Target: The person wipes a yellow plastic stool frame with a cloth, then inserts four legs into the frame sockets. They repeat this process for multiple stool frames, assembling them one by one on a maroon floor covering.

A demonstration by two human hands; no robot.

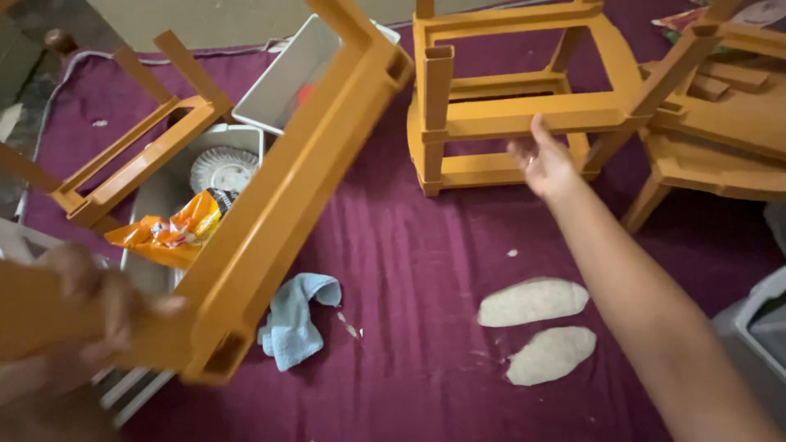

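Two hands show in our head view. Our left hand, blurred at the lower left, has its grip closed around one end of an orange plastic frame, which slants up from that hand toward the top of the picture. Our right hand is open, fingers spread, holding nothing, just in front of an assembled orange plastic rack standing on the maroon floor covering. Below the frame lie a light blue cloth, an orange snack bag and a white bin. Two pale insoles lie near our right forearm.
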